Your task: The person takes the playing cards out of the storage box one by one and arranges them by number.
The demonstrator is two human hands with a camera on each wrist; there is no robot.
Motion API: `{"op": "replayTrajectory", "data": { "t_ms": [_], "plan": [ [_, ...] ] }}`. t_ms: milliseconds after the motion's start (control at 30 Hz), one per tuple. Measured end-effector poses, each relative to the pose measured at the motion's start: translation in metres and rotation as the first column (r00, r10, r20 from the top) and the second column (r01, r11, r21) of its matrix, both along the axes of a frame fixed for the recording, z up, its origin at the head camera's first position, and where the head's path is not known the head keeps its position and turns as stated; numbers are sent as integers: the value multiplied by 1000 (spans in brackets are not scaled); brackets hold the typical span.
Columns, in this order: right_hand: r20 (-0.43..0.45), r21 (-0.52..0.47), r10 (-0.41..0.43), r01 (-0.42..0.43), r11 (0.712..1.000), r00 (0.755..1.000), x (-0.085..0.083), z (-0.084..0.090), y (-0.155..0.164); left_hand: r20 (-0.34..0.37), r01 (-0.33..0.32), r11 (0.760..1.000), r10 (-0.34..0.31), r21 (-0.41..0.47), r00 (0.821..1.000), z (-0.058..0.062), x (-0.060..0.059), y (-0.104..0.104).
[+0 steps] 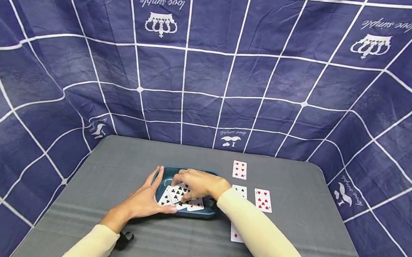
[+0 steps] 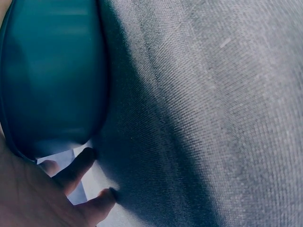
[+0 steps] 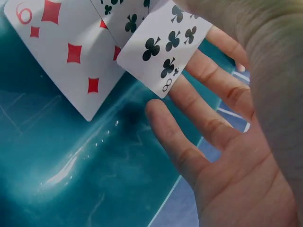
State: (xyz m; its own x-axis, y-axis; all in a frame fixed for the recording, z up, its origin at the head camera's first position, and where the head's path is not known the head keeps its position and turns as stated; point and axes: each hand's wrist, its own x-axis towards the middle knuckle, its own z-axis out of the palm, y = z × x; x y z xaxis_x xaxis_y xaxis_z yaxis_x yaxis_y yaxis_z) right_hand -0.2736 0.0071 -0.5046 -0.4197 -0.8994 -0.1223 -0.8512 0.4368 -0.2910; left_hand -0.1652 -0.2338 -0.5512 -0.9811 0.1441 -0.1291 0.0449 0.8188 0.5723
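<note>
Teal tray (image 1: 205, 212) sits mid-table (image 1: 291, 254), a fan of cards (image 1: 180, 197) lying inside it. Left hand (image 1: 146, 199) cups the tray's left side, fingers straight up along the rim, thumb along the near edge, forearm angled in from lower left. Right hand (image 1: 200, 183) reaches over the tray from the right, palm down, fingers loosely spread over the cards; wrist view shows the eight of clubs (image 3: 163, 47) resting against its fingers (image 3: 208, 118), but whether they pinch it is unclear. Three red cards (image 1: 263, 200) lie face-up right of the tray.
</note>
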Motion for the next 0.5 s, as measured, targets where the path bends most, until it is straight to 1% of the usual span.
{"op": "replayTrajectory", "data": {
  "t_ms": [233,333,500],
  "plan": [
    [63,-61,2,2,998,998,4,-2,11,10,6,1000,-6,6,1000,-3,5,1],
    [56,-80,9,-5,997,998,5,-1,14,6,8,1000,-8,11,1000,-3,5,1],
    [52,-150,13,-5,989,999,4,5,17,-2,3,1000,-3,12,1000,-2,2,-1]
  ]
}}
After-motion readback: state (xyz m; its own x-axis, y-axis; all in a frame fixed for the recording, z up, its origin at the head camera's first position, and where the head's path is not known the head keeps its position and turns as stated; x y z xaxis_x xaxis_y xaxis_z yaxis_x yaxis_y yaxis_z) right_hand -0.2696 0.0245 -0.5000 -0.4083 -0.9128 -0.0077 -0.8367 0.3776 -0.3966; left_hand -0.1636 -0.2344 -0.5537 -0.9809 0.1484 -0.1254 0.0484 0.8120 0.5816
